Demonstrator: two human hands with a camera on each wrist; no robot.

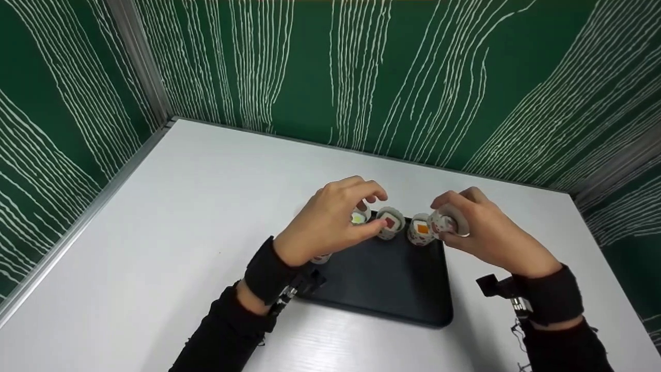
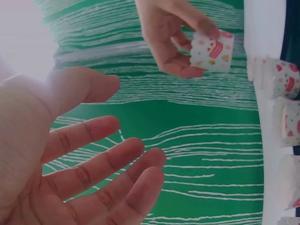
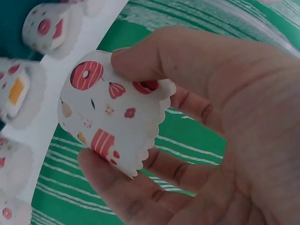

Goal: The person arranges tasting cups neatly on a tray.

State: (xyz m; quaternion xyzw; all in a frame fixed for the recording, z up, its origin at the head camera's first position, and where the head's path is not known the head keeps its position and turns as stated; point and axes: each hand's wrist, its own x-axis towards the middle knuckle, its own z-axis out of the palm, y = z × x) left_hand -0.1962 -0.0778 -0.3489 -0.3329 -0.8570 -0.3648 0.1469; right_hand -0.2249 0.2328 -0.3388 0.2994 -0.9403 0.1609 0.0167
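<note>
My right hand (image 1: pixel 483 230) pinches a white paper baking cup (image 3: pixel 110 105) between thumb and fingers, above the right back corner of the black tray (image 1: pixel 382 284). The cup has a scalloped rim and printed doughnuts and cake slices. My left hand (image 1: pixel 330 219) hovers over the tray's left back part, its fingers apart and holding nothing, as the left wrist view shows. Along the tray's back edge stand similar cups: one with an orange-topped block (image 1: pixel 422 228), one with a red-topped block (image 1: pixel 390 222) and one with a yellow-green top (image 1: pixel 358 218), partly hidden by my left hand.
Another cup (image 1: pixel 321 259) at the tray's left side shows below my left hand. The tray rests on a white table (image 1: pixel 206 206). Behind and beside it stand green panels (image 1: pixel 304 67) with white wavy lines.
</note>
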